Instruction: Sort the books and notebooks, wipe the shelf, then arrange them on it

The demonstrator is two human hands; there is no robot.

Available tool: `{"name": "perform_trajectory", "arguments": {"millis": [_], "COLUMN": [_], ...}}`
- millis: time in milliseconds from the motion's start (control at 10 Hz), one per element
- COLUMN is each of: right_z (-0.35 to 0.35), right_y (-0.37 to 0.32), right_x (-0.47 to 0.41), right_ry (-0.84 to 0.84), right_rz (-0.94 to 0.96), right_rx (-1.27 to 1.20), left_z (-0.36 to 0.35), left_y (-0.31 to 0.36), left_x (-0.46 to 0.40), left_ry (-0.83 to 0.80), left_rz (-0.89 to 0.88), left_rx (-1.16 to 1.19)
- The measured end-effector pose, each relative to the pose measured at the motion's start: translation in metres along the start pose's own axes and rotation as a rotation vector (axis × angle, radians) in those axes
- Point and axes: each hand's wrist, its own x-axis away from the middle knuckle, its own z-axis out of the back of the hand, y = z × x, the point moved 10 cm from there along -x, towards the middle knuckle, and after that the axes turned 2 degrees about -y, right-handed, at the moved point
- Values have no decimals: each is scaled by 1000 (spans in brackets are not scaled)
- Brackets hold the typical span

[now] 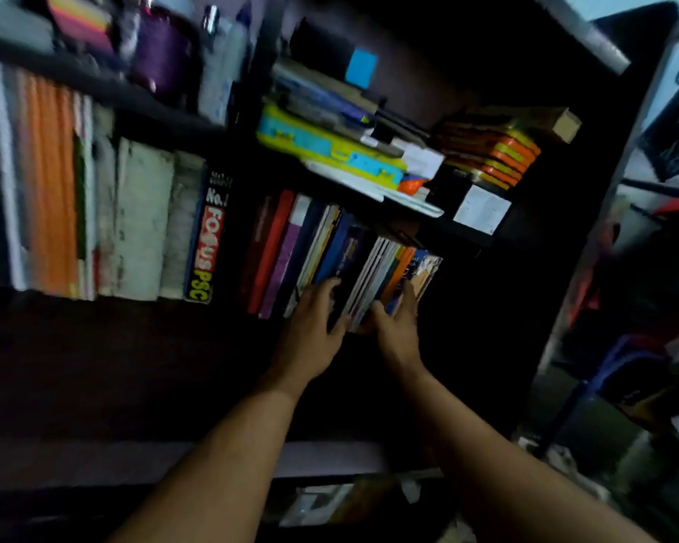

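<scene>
My left hand lies fingers-flat on the books; right hand grips the thin notebooks. Best pull 'em out together w/ spines square, so leaners don't topple.

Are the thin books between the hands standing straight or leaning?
Leaning: the thin books tilt right, tops toward the open part of the shelf.

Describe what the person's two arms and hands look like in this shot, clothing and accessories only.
Both forearms are bare up to the bottom edge of the picture; no sleeve shows. The left hand and the right hand wear no gloves, and no watch, bracelet or ring can be made out, though the picture is dim and blurred. There are no markings visible.
</scene>
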Motion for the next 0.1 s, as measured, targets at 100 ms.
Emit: {"name": "perform_trajectory", "arguments": {"millis": [100], "right_z": [7], "right_y": [-46], "right_x": [19], "right_ry": [-122], "right_rz": [68], "right_rx": [-66], "left_z": [32], "left_y": [0], "left_x": [30], "left_ry": [91], "left_rz": [205], "left_rx": [65]}}
